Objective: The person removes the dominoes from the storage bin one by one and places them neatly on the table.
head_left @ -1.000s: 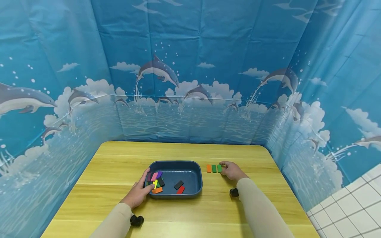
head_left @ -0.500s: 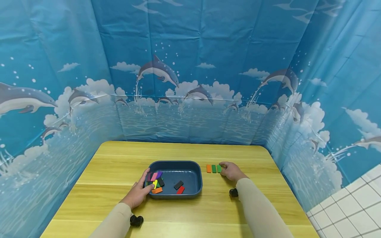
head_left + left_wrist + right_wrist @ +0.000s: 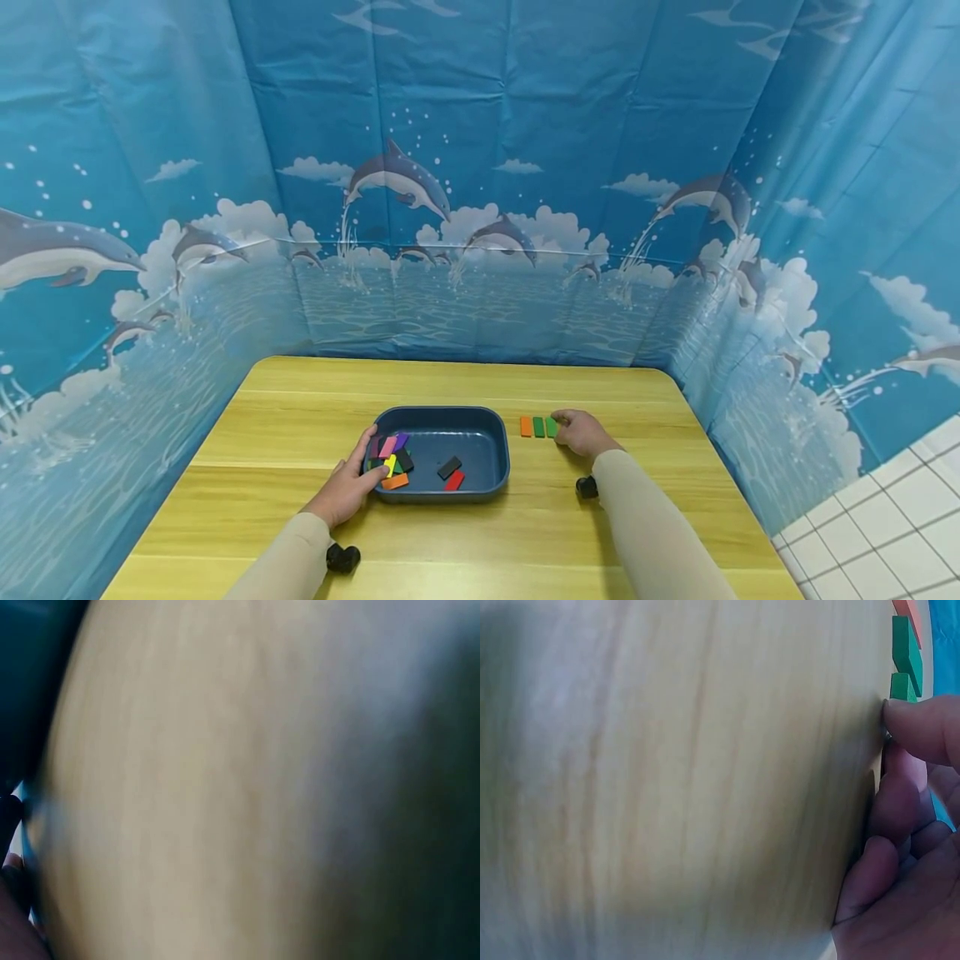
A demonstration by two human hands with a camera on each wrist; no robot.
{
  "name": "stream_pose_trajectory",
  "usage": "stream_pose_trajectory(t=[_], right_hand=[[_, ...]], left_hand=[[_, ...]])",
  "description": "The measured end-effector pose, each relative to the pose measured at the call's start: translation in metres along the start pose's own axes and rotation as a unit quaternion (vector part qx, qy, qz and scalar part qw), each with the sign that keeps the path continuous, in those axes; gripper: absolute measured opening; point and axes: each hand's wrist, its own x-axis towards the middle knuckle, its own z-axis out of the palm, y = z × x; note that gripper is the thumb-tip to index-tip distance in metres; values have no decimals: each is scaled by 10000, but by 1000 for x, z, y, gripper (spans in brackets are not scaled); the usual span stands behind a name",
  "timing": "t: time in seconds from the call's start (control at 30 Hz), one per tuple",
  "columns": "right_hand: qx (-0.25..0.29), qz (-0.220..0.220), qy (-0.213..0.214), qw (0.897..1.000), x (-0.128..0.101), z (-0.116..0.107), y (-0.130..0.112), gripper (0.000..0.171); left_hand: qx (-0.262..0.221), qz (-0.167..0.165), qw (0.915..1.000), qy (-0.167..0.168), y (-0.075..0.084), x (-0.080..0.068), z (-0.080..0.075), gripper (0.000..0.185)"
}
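Note:
A dark blue tray (image 3: pixel 495 442) sits mid-table with several coloured blocks (image 3: pixel 392 458) heaped at its left end, plus a black block (image 3: pixel 449 467) and a red one (image 3: pixel 454 480). My left hand (image 3: pixel 367 462) grips the tray's left rim, thumb over the edge. Right of the tray an orange block (image 3: pixel 526 427) and two green blocks (image 3: pixel 538 427) lie in a row. My right hand (image 3: pixel 561 425) rests on the table with curled fingers, pinching the right-most green block (image 3: pixel 551 426). In the right wrist view the thumb (image 3: pixel 922 724) meets that green block (image 3: pixel 901 688). The left wrist view is blurred.
The wooden table (image 3: pixel 450 383) is walled in by a blue dolphin-print curtain (image 3: pixel 480 208) at the back and on both sides. White floor tiles (image 3: pixel 885 517) show at the lower right. Bare tabletop lies behind the tray and along the near edge.

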Motion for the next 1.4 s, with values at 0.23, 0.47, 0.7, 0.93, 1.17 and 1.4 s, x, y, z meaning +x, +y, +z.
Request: stream_pose_trajectory(t=[0.23, 0.47, 0.7, 0.93, 1.17, 1.4], right_hand=[[105, -33, 1, 9999, -1, 1, 1, 56], [176, -83, -89, 9998, -5, -1, -1, 62], [474, 20, -160, 9987, -6, -5, -2, 73], [823, -20, -70, 9966, -1, -12, -19, 65], [882, -710, -89, 9935, -3, -6, -86, 58], [531, -1323, -384, 9890, -4, 21, -143, 49]], left_hand=[[39, 32, 10000, 78, 1, 0, 0, 79], [8, 18, 9999, 133, 1, 1, -1, 78], [10, 71, 9999, 81, -2, 1, -1, 80], [7, 61, 9999, 95, -3, 4, 0, 79], [-101, 89, 9998, 112, -3, 5, -2, 80], [-74, 126, 9998, 139, -1, 0, -2, 79]])
